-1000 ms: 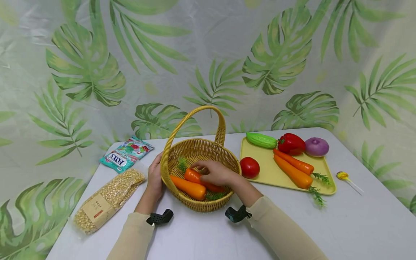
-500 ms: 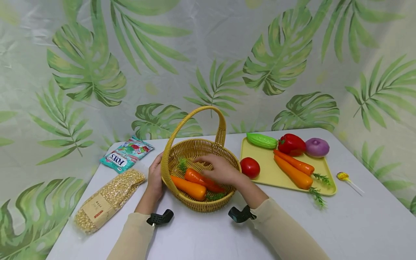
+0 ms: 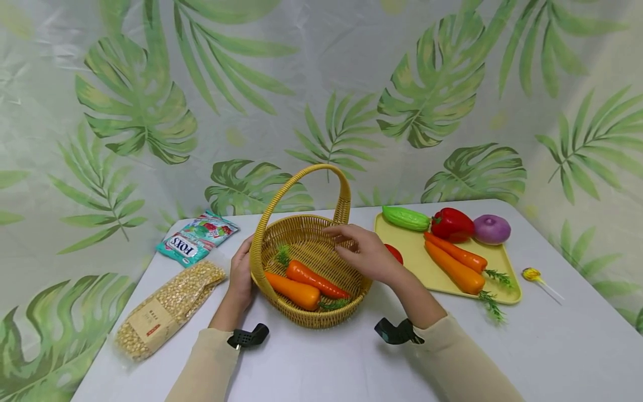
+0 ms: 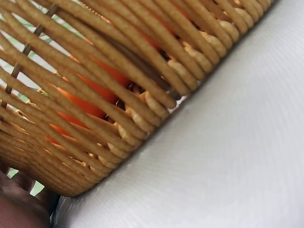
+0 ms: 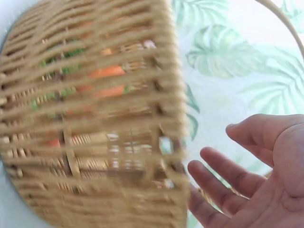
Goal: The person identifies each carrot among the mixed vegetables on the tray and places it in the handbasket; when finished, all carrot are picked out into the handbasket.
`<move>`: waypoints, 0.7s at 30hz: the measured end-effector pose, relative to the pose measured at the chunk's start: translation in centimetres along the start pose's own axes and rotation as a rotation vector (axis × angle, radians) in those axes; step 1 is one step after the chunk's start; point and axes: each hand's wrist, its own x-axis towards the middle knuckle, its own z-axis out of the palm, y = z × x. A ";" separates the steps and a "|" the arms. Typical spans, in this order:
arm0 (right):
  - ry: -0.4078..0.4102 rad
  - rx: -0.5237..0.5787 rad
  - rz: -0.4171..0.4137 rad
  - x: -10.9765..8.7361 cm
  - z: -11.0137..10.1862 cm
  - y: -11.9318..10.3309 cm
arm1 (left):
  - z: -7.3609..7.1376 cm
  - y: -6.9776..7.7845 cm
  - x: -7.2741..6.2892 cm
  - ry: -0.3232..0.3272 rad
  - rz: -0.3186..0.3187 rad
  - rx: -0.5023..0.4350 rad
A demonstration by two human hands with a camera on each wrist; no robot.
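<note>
A woven wicker basket point(image 3: 313, 319) with a tall handle stands on the table, holding two orange carrots. One carrot point(image 3: 293, 290) lies nearer its front left; the other carrot point(image 3: 318, 280) lies beside it, leaves toward the back left. My left hand point(image 3: 241, 273) rests against the basket's left outer side, its fingertips partly hidden behind the handle. In the left wrist view, part of that hand touches the wicker wall point(image 4: 71, 156). My right hand point(image 3: 366, 251) is over the basket's right rim, holding nothing. The right wrist view shows its fingers point(image 5: 232, 171) spread and slightly bent.
On the right, a yellow tray point(image 3: 402, 245) bears a green gourd point(image 3: 406, 218), red pepper point(image 3: 452, 224), purple onion point(image 3: 492, 229), carrots point(image 3: 454, 268) and a partly hidden tomato point(image 3: 394, 254). A lollipop point(image 3: 532, 274) lies beyond. Left: candy bag point(image 3: 198, 237), corn kernel bag point(image 3: 168, 310).
My right hand has let go of the carrot inside the basket and moved up and right to the rim, now in front of the tomato. The left hand and basket stay put.
</note>
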 end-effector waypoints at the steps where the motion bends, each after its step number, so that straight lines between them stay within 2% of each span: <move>1: 0.009 0.005 0.008 -0.2 -0.3 0.0 | 0.0 0.0 0.0 0.002 -0.001 0.003; 9: 0.054 -0.006 0.038 -1.4 -2.2 0.9 | 0.0 -0.2 0.0 0.014 -0.003 0.006; 21: 0.088 -0.053 0.085 -2.8 -4.7 3.3 | -0.1 -0.3 0.1 0.014 0.000 0.011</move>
